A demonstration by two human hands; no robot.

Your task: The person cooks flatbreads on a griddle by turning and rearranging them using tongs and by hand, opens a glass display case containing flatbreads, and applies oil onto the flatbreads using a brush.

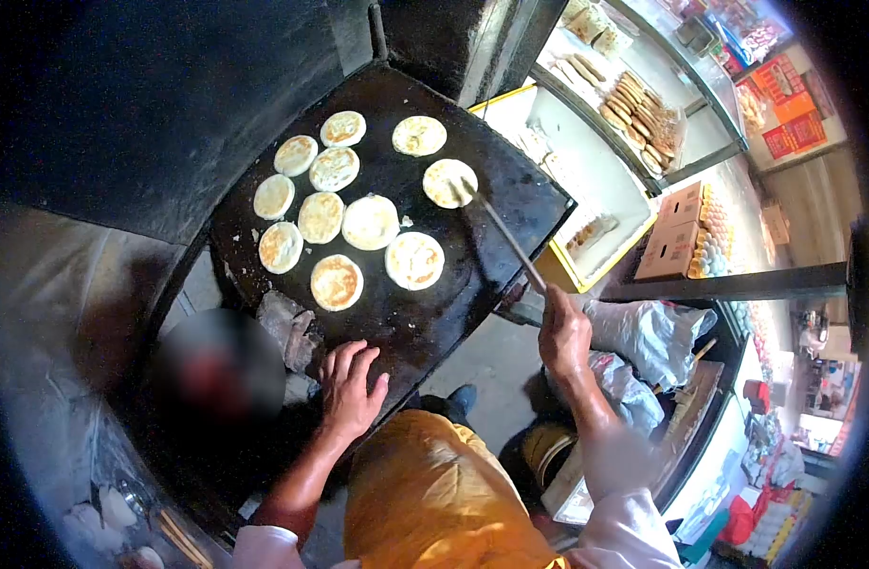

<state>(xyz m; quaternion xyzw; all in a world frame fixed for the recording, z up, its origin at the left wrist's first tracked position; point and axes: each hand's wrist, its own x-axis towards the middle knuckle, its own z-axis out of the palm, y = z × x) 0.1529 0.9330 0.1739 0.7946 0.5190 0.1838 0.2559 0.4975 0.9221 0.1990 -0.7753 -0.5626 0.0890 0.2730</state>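
Observation:
My right hand (pixel 566 334) is wrapped round the handle of a long thin spatula (pixel 510 237). The spatula's far end rests on or just over a round flatbread (pixel 448 184) at the right of the dark griddle (pixel 434 313). My left hand (pixel 351 389) is at the griddle's front edge, fingers apart, holding nothing; whether it touches the surface I cannot tell. Several more flatbreads lie on the griddle, among them a browned one (pixel 337 283) nearest my left hand and a pale one (pixel 371 223) in the middle. A rough grey block (pixel 288 327) sits beside my left hand.
Right of the griddle stands a yellow-rimmed white tray (pixel 629 242) with food pieces inside. Behind it, a display case holds long breads (pixel 633 112). Eggs (pixel 712 237) sit beside cardboard boxes (pixel 671 228). Silver bags (pixel 643 337) lie right of my right hand.

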